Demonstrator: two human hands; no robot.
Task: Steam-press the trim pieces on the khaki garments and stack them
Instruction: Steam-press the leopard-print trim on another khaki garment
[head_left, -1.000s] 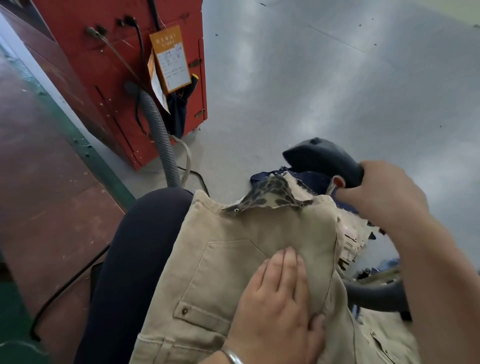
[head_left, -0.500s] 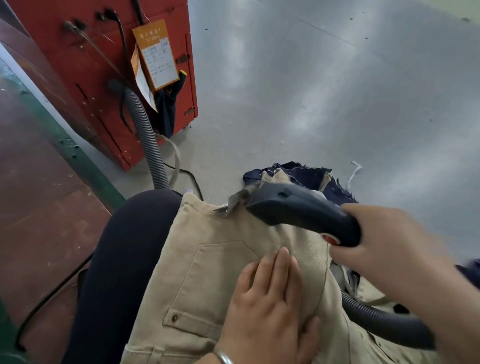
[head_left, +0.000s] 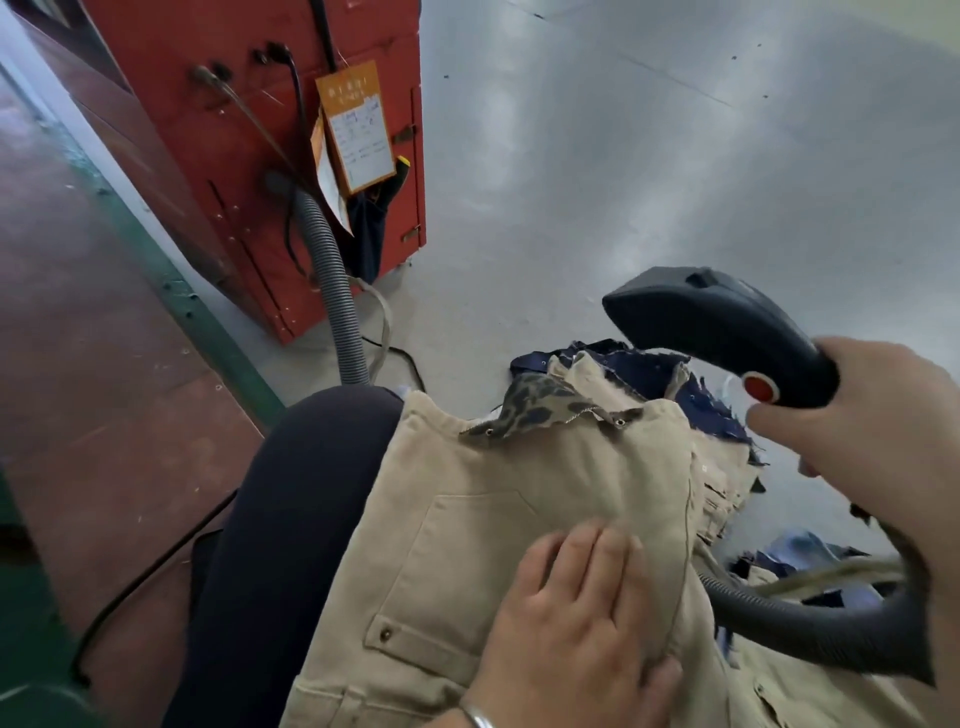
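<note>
A khaki garment (head_left: 467, 525) lies over my lap, its pocket side up. A camouflage-patterned trim piece (head_left: 540, 410) with metal snaps sits along its top edge. My left hand (head_left: 576, 623) presses flat on the khaki cloth below the trim, fingers straight. My right hand (head_left: 872, 431) grips the handle of a dark handheld steamer (head_left: 711, 327) with a red button. The steamer head hangs lifted above and to the right of the trim, apart from it. A grey hose (head_left: 810, 629) runs from the handle down to the right.
More khaki and navy pieces (head_left: 654, 369) are piled beyond and to the right of my lap on the grey floor (head_left: 675, 156). A red cabinet (head_left: 249, 130) with an orange tag, cables and a ribbed grey hose (head_left: 332, 291) stands at upper left. My dark-trousered knee (head_left: 306, 467) is left.
The steamer was pressed over the trim half a second ago; my right hand has now lifted it up and to the right, uncovering the trim. My left hand stays flat on the garment.
</note>
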